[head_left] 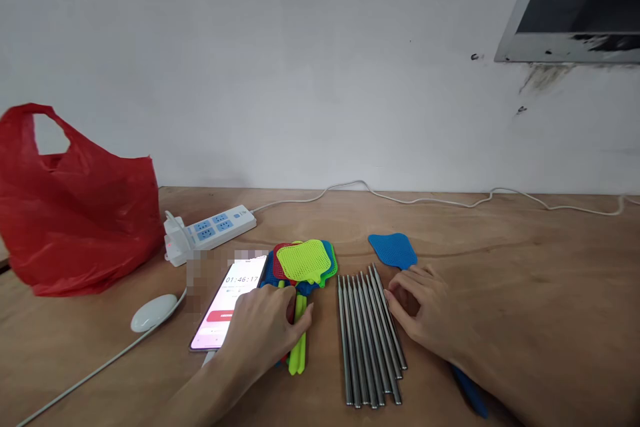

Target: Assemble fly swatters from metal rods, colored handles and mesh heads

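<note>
My left hand [270, 320] lies over a stack of plastic fly swatters, its thumb and index finger apart across the yellow-green handles [299, 340]. Beyond it show the mesh heads, a yellow-green one [305, 260] on top of red, blue and green ones. Several slim metal rods [367, 340], tapered at the far end, lie side by side between my hands. At their right edge my right hand [425, 307] has thumb and index tips closed at the outermost rod. Under that hand and forearm runs a blue fly swatter [395, 250]; its middle is hidden.
A lit phone [230, 300] showing a timer lies by my left wrist. Farther left are a white mouse-shaped object [154, 312], a white power strip [213, 233] and a red plastic bag [80, 213]. A white cable [415, 201] runs along the wall.
</note>
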Action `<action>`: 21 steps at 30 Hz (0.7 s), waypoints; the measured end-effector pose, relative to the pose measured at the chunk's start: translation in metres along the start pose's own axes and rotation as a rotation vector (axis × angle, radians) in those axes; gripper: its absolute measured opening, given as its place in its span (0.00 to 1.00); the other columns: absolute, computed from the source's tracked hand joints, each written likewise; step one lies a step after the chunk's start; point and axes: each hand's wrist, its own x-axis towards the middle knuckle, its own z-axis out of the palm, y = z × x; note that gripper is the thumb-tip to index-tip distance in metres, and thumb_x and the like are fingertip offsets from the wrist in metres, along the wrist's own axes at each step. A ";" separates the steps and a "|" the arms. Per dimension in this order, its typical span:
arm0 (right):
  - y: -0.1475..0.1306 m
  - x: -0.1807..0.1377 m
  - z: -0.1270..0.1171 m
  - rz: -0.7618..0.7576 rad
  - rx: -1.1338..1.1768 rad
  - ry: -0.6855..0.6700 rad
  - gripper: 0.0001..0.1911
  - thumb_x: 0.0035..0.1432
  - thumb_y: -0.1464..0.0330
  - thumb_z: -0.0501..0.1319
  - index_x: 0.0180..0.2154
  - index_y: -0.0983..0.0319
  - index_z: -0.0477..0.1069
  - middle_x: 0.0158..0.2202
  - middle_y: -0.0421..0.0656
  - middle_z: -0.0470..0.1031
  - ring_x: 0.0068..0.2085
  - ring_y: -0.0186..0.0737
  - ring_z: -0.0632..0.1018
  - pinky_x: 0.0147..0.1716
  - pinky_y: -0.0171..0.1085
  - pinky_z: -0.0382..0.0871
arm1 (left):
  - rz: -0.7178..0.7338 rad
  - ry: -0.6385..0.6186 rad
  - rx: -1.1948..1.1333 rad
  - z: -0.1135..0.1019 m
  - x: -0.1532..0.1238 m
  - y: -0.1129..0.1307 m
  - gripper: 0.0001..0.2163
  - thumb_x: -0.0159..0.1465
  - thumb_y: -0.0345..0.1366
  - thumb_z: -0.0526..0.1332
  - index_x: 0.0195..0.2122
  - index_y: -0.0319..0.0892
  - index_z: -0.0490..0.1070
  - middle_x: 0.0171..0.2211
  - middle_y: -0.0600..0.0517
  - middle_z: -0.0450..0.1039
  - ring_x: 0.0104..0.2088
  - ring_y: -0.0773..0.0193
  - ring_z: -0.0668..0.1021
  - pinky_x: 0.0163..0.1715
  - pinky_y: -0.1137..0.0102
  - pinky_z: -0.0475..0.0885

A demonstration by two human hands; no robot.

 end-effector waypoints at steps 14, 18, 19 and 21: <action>-0.005 -0.001 0.000 0.086 -0.070 -0.136 0.12 0.55 0.70 0.61 0.23 0.58 0.60 0.22 0.37 0.69 0.29 0.41 0.71 0.35 0.41 0.58 | 0.042 -0.049 -0.035 0.000 -0.002 0.000 0.13 0.63 0.39 0.56 0.22 0.43 0.69 0.21 0.51 0.72 0.25 0.58 0.76 0.23 0.67 0.48; -0.005 -0.003 0.002 0.078 -0.092 -0.131 0.11 0.55 0.70 0.61 0.24 0.58 0.61 0.22 0.37 0.70 0.29 0.42 0.72 0.35 0.41 0.58 | 0.068 -0.037 -0.049 0.000 -0.003 -0.002 0.12 0.62 0.37 0.56 0.22 0.43 0.69 0.21 0.51 0.72 0.25 0.57 0.76 0.23 0.67 0.48; -0.005 -0.003 0.002 0.076 -0.094 -0.132 0.11 0.55 0.70 0.61 0.24 0.58 0.61 0.22 0.37 0.69 0.29 0.42 0.72 0.35 0.41 0.58 | 0.071 -0.033 -0.052 0.000 -0.003 -0.002 0.12 0.62 0.37 0.56 0.22 0.43 0.69 0.21 0.51 0.72 0.25 0.57 0.76 0.23 0.67 0.48; -0.005 -0.003 0.002 0.074 -0.089 -0.135 0.12 0.56 0.70 0.61 0.24 0.58 0.60 0.22 0.37 0.69 0.29 0.41 0.72 0.34 0.41 0.58 | 0.072 -0.029 -0.051 0.000 -0.003 -0.002 0.11 0.61 0.36 0.56 0.22 0.44 0.69 0.21 0.51 0.72 0.25 0.56 0.76 0.23 0.67 0.48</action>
